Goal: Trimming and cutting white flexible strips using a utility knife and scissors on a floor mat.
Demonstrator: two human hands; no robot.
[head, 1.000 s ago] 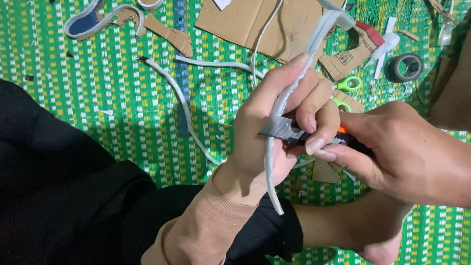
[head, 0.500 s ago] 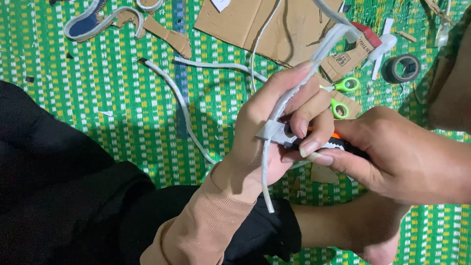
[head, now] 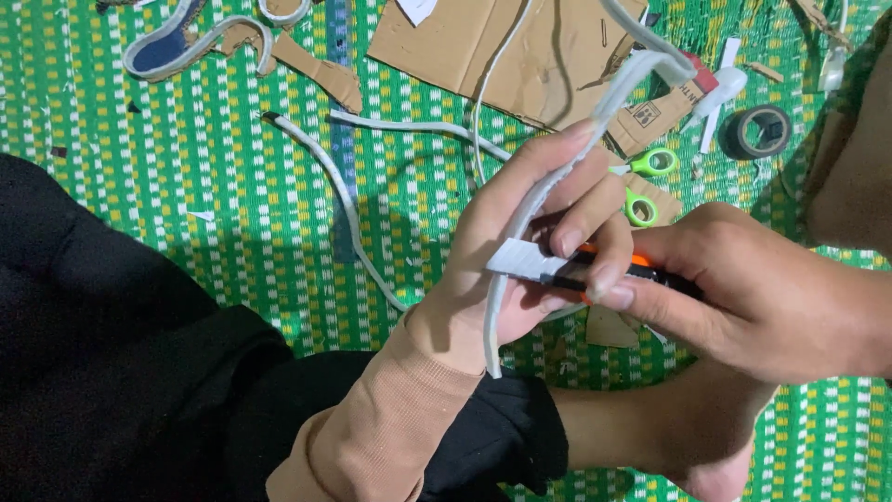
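A green woven mat (head: pixel 186 186) with white and yellow flecks fills the view; black trousers (head: pixel 111 372) cover the stretch from 7 to 9 o'clock; a bare foot (head: pixel 669 437) lies at 5 o'clock beneath the hands; a cardboard sheet (head: pixel 483 46) lies flat at 12 o'clock, with smaller cardboard offcuts (head: pixel 316 74) at 11 o'clock; the left hand (head: pixel 520 251), in a tan sleeve (head: pixel 390 418), sits at centre, its fingers curled round a grey strip (head: pixel 548 186) that runs from the heel of the palm up toward 1 o'clock, where it bends over near the cardboard; the right hand (head: pixel 753 288) comes in from 3 o'clock, clenched on a knife (head: pixel 595 270) with an orange and black body; the knife's pale blade lies across the strip, touching it just below the left fingertips; a second strip (head: pixel 344 200), loose, curves over the mat from 11 o'clock down toward the left wrist; a blue ruler (head: pixel 340 121) lies upright beside it; a curled strip piece with a dark blue inside (head: pixel 177 46) rests at 10 o'clock; green scissors (head: pixel 646 181) lie just past the left fingers at 2 o'clock; a dark tape roll (head: pixel 757 130) sits further out at 2 o'clock, well apart from the hands.
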